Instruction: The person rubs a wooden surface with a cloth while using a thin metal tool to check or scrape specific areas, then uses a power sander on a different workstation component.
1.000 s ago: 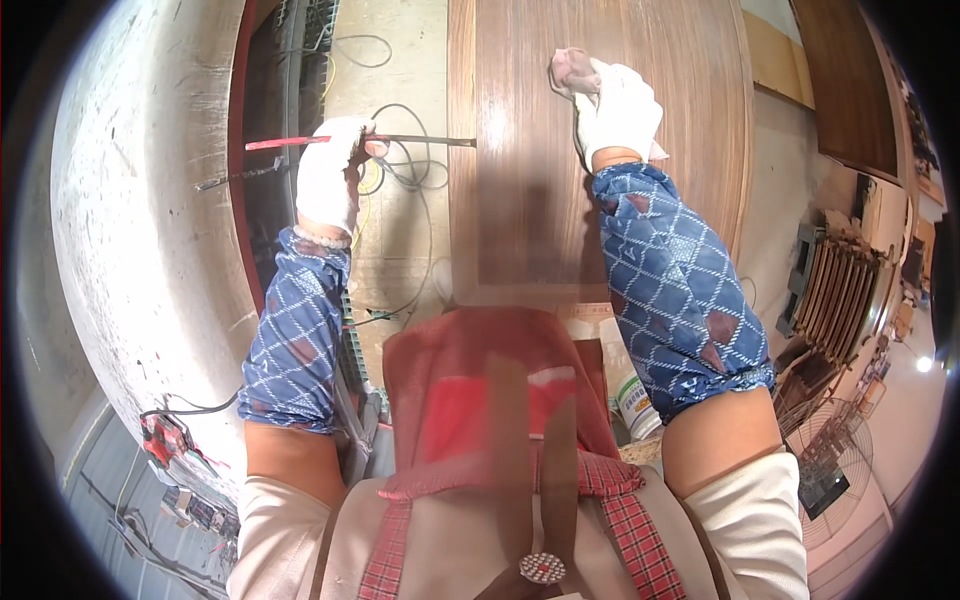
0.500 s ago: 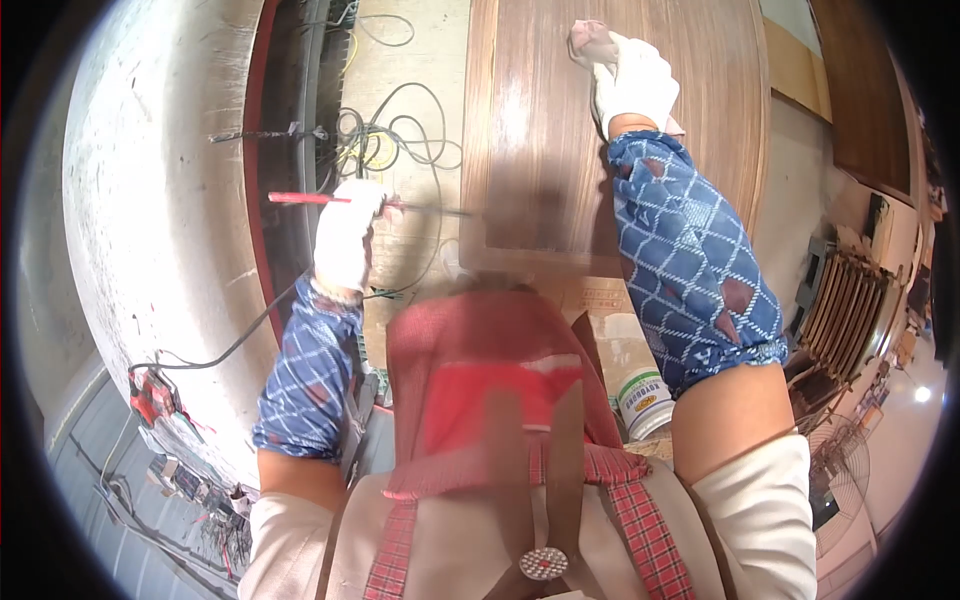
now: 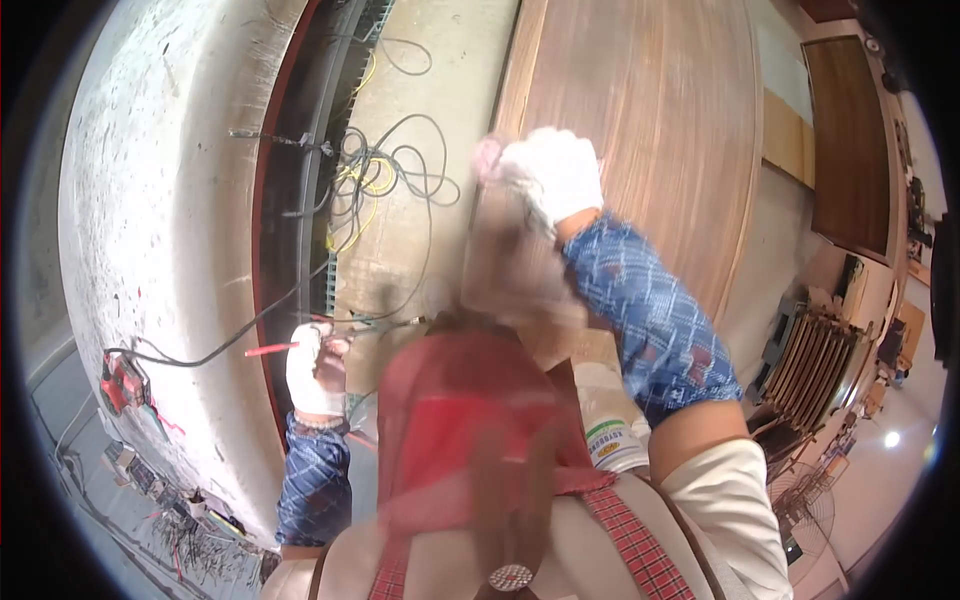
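Observation:
My right hand [image 3: 558, 178], in a white glove and blurred by motion, is closed on a pinkish cloth [image 3: 487, 160]. It is over the left edge of a brown wood-grain panel [image 3: 660, 130]; whether the cloth touches the wood I cannot tell. My left hand [image 3: 316, 372], also gloved in white, is closed round a thin red-handled stick tool [image 3: 270, 349]. The tool's slender dark shaft points right, toward the panel's near corner; its tip is too small to make out. Patterned blue sleeve covers [image 3: 650, 310] are on both forearms.
Tangled black and yellow cables [image 3: 375, 175] lie left of the panel. A large whitish curved surface [image 3: 150, 200] fills the left side. A white tub [image 3: 612, 440] stands by my right elbow. Farther right are a dark framed panel [image 3: 850, 140] and a stack of brown slats [image 3: 812, 350].
My right hand has come nearer and left, bringing the cloth from the panel's far part to its left edge. My left hand has drawn back toward me, still with the red-handled tool.

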{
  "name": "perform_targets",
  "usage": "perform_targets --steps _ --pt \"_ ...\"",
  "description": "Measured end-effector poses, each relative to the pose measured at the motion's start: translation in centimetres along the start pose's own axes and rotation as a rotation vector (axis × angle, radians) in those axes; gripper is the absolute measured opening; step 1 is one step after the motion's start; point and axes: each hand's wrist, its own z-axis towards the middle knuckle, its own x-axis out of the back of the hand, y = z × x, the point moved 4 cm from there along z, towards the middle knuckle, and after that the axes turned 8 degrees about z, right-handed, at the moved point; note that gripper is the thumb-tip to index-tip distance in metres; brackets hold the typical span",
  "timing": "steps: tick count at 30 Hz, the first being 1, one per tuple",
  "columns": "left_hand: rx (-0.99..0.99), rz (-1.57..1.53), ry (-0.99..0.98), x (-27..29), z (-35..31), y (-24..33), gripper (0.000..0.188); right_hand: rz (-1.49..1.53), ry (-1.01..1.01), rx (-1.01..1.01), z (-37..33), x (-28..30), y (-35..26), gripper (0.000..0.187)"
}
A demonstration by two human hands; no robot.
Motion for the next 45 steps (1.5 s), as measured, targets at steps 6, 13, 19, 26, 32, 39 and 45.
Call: perform_targets --steps 6,13,19,26,32,39,45 --pt "0.055 -0.162 -0.026 -1.9 1.1 -1.8 0.015 0.02 0.571 -0.163 9.9 2.8 10.1 0.02" --pt "0.142 -0.279 -0.024 -3.8 1.8 -1.1 0.011 -0.027 0.133 -0.062 -0.7 -1.8 -0.7 0.012" --pt "0.044 -0.239 -0.2 -10.1 6.0 2.4 0.012 0.405 0.278 0.219 -12.2 -6.8 -5.3 0.008" --pt "-0.116 -0.087 -0.417 -19.8 15.9 4.5 0.013 0.163 0.421 -0.134 -4.3 -1.2 4.0 0.007" --pt "-0.114 0.059 -0.453 -27.2 23.1 3.1 0.018 0.039 0.693 -0.453 -0.3 -0.3 14.1 0.023" --pt "-0.171 0.132 -0.454 -31.9 28.3 3.8 0.018 0.046 0.613 -0.43 0.7 0.2 13.6 0.019" --pt "-0.22 0.232 -0.481 -34.6 29.8 5.5 0.019 0.033 0.5 -0.552 1.1 0.4 13.8 0.025"
